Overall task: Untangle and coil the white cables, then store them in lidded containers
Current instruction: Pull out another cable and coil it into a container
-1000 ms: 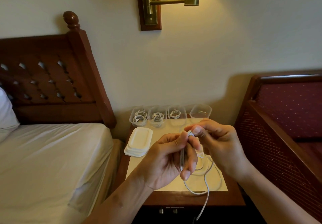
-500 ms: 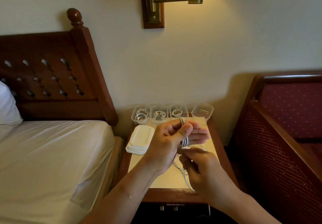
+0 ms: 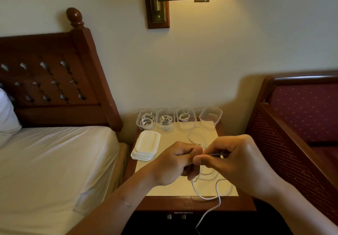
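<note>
**Head view.** Both hands meet above the middle of the nightstand [image 3: 173,203]. The left hand [image 3: 175,163] is closed into a fist, its fingers curled round the gathered turns of a white cable [image 3: 219,201]. The right hand [image 3: 237,163] pinches a strand of the same cable between thumb and forefinger, the other fingers folded in.

Below the hands the cable falls in slack loops onto the cream mat [image 3: 164,187]. It then crosses the front edge, and its tail hangs down before the drawer — the end is out of sight. A loose loop [image 3: 197,127] lies on the mat toward the back right; whether it belongs to the held cable cannot be told.

Along the back edge stand four clear containers [image 3: 139,121], all without lids. The three on the left hold coiled cables, and the fourth container [image 3: 211,116], at the back right corner, appears to hold none. A stack of white lids [image 3: 146,146] sits near the left edge.

**Probable hazards.**
- The hanging tail may snag on the front edge or twist as it is drawn up, kinking the next turn.
- A relaxed left grip would let the gathered turns spring apart.
- The slack on the mat may catch the loose loop — retangling the two.
</note>
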